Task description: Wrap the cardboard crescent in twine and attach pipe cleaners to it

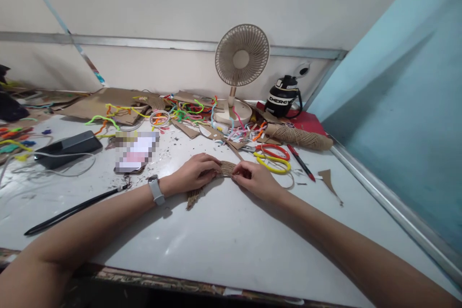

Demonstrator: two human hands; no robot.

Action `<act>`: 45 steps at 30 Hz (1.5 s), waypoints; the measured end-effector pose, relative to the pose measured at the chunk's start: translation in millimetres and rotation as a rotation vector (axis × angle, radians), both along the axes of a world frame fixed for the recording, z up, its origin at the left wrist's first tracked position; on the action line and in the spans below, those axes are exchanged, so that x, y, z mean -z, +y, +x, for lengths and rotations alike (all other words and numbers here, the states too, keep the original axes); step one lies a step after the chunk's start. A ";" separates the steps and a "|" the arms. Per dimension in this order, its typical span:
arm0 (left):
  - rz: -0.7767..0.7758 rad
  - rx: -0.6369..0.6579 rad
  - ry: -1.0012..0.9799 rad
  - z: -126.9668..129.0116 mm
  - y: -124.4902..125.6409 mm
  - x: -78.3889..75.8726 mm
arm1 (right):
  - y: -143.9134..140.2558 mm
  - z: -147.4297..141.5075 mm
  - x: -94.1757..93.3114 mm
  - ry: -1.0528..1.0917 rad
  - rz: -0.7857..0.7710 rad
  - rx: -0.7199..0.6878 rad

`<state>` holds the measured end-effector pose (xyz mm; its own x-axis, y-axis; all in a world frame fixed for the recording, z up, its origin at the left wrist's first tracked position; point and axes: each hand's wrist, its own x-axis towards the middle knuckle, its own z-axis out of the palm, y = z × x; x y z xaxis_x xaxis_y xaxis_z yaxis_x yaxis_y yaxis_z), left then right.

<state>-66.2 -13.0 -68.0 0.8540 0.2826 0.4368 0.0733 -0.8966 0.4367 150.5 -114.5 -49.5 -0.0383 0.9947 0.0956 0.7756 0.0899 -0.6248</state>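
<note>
Jute-wrapped strip (225, 169) lies on the white table (231, 236), about midway between its left and right edges and nearer the far wall than the front edge, pinned under both hands. In the head view, the left hand (193, 174) is curled over the strip's left part, fingers pressing it down, while loose twine ends (195, 197) fan out below the wrist toward the front edge. The right hand (254, 179) pinches the strip's right end between thumb and fingertips — closed on it, not flat. To wrap well, it seems wise to keep the turns tight and side by side — one hand anchoring, the other pulling evenly. Just beyond, toward the right edge, lie the scissors (273, 158), a red pen (301, 162) and the twine spool (299, 137).
</note>
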 end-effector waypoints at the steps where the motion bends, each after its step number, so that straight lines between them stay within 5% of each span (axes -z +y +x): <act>1: -0.003 0.000 -0.001 0.0 0.3 0.8 | 0.6 0.5 0.3 0.015 -0.016 0.001; 19: -0.025 0.007 -0.028 0.6 5.3 11.3 | 7.9 8.6 9.6 0.155 -0.129 -0.005; 45: -0.045 -0.020 -0.006 1.1 1.7 5.9 | 10.0 7.7 1.9 0.250 -0.178 0.020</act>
